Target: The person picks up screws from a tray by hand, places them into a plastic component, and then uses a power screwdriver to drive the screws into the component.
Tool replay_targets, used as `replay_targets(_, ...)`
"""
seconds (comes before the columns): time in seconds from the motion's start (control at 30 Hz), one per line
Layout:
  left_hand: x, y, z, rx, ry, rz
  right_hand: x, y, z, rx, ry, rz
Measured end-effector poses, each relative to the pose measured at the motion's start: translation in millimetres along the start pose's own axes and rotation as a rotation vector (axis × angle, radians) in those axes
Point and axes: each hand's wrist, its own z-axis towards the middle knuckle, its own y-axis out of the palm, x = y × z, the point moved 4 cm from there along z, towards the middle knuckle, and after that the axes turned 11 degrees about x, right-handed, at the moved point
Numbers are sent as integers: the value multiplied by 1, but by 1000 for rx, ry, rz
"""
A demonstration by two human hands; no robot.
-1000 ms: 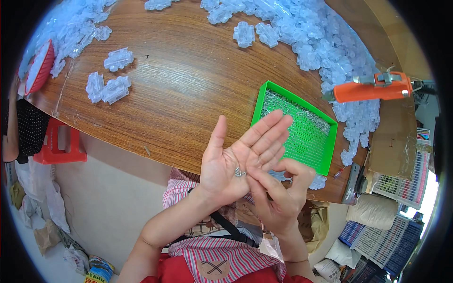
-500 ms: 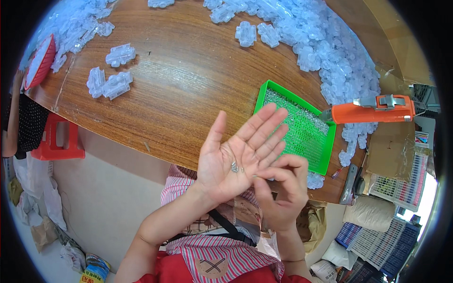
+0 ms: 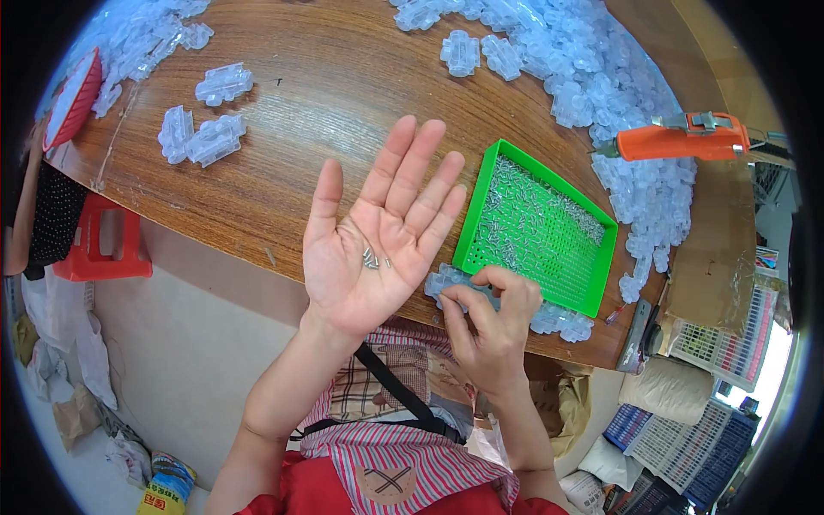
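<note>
At the bench, the left hand spreads open, screws loose on its palm, best held level; the right hand half-pinches, its hold unclear.

Green tray, silvery screws, orange screwdriver, brown wood-grained table, pink-striped apron, black, seemingly white-dotted garment

Bold printed characters mark the blue-and-yellow plastic bag, near left. A dark cross marks the tan rounded fabric patch.

Screws lie on the left grip; tray rightward; screwdriver beyond tray's right.
</note>
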Motion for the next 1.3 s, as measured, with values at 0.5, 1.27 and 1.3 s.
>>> replay_targets(0.5,-2,-2,-1,46,-19,6,7,-8,8,-76,76,30)
replay_targets(1.27,-96,-20,96,-118,374,1583,112,-100,130,475,350,971)
replay_targets(1.3,-91,-19,97,-156,415,1620,114,-96,131,498,359,1006)
